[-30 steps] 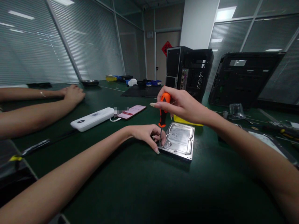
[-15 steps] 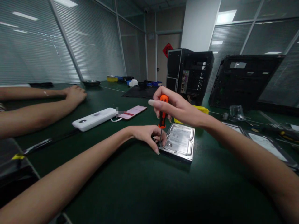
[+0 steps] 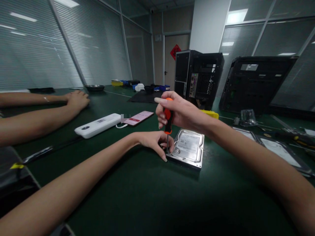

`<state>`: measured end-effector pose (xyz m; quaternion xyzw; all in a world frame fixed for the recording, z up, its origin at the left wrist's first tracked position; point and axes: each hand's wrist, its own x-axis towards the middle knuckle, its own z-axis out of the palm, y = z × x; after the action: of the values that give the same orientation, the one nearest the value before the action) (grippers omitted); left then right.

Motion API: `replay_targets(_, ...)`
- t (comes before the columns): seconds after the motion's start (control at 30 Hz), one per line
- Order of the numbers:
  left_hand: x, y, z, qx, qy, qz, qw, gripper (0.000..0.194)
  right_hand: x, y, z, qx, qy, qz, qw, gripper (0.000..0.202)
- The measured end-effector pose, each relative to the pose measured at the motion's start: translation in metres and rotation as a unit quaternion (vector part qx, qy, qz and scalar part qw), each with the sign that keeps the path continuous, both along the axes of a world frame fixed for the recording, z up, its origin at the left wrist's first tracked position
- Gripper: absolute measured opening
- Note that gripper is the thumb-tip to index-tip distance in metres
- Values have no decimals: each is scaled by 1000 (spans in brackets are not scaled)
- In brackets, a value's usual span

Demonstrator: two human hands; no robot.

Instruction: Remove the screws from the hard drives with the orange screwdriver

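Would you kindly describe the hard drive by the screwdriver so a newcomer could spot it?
On the green table, look nearer than the black computer tower, to the left hand. Beside it lies the hard drive, a flat silver block. Unlike the dark-rimmed pieces further right, it has an orange-and-black screwdriver, held in the right hand, at its near left corner.

HDD (image 3: 188, 146) shiny metal w/ paper label (image 3: 186, 141); screwdriver (image 3: 169, 118) smooth plastic hndl, metal shaft.

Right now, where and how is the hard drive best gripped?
Probably by its right edge, from the right: the hard drive lies flat with that side exposed, while the left hand and near-upright screwdriver crowd its near left corner.
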<state>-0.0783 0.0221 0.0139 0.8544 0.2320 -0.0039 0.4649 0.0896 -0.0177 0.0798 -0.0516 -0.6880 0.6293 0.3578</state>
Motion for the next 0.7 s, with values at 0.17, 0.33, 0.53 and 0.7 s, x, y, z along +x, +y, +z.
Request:
replay_targets(0.17,0,-1,1,-2,-2,6,1000,27,-4,3,-3,-49,35,-5,998,24)
replay_targets(0.33,0,-2,1,-8,-5,10,1000,27,-6,0,-2,-79,52,17,995,21)
replay_targets(0.53,0,-3,1,-27,-20,12,999,26,-12,-5,-8,-108,91,-14,990,21)
replay_targets(0.7,0,-4,1,-29,-32,22,999,24,-9,3,-9,-127,65,8,990,26)
